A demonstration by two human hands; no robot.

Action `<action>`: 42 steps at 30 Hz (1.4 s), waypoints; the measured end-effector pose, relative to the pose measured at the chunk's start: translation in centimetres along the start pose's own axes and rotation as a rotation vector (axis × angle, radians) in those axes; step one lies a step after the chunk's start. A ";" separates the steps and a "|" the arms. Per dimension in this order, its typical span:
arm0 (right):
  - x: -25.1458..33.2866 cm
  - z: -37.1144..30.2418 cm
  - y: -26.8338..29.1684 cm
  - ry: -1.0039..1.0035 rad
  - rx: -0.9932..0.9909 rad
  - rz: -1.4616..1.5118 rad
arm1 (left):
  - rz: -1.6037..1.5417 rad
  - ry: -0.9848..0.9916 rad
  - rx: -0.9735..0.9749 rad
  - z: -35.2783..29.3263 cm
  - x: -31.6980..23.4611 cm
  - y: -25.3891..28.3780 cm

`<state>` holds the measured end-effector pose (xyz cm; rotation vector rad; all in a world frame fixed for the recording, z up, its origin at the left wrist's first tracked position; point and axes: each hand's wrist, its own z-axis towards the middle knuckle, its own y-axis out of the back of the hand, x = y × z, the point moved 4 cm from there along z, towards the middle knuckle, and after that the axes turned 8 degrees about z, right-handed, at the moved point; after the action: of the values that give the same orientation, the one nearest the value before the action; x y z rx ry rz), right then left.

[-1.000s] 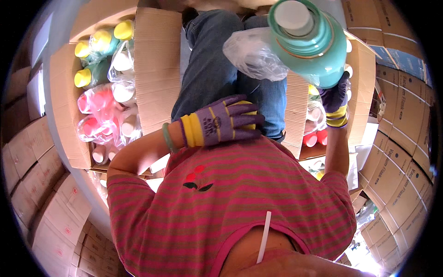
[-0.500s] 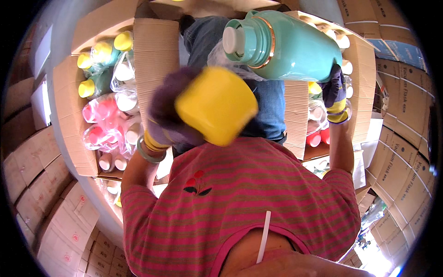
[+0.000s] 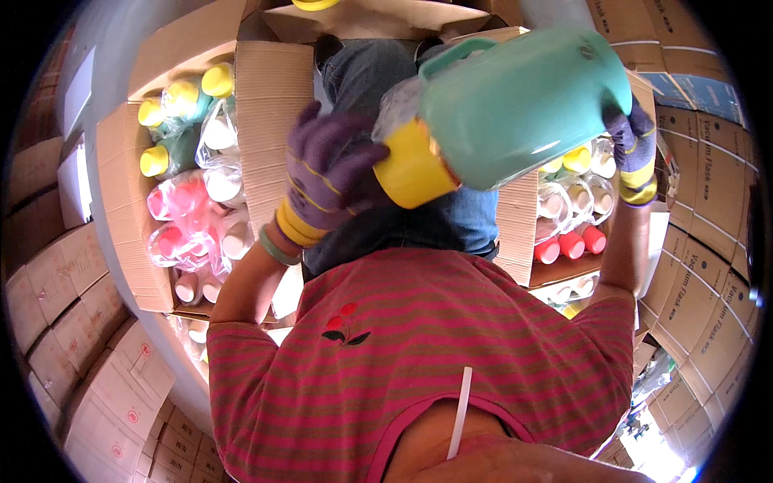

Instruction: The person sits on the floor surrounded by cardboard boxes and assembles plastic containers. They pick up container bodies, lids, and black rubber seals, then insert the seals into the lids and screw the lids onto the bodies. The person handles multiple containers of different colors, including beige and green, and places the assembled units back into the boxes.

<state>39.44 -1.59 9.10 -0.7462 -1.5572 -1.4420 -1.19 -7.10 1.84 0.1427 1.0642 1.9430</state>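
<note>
A teal vacuum flask lies tilted across the space in front of me, its base toward the right and its yellow cap toward the left. My right hand, in a purple and yellow glove, grips the base end. The cap now sits over the flask's mouth. Beside it is my left hand, gloved alike, its fingers spread and slightly blurred; one fingertip reaches the cap's edge. Clear plastic wrapping shows behind the flask near the cap.
To the left, an open carton holds several bagged flasks with yellow, pink and white caps. Another open carton at the right has red, white and yellow caps in it. Stacked boxes line the right side, and more boxes the left.
The yellow cap has gone from my left hand onto the flask's mouth, covering the pale stopper. My left hand's fingers have spread. The right hand has tilted the flask, cap end lower.
</note>
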 end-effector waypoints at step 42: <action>7.0 25.7 -17.4 0.605 0.291 0.720 | -0.813 0.332 -0.161 18.2 14.4 -4.4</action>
<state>16.20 20.14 8.25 -0.5381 -0.8620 -0.7722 1.71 16.04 5.83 -0.6315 0.9570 1.3087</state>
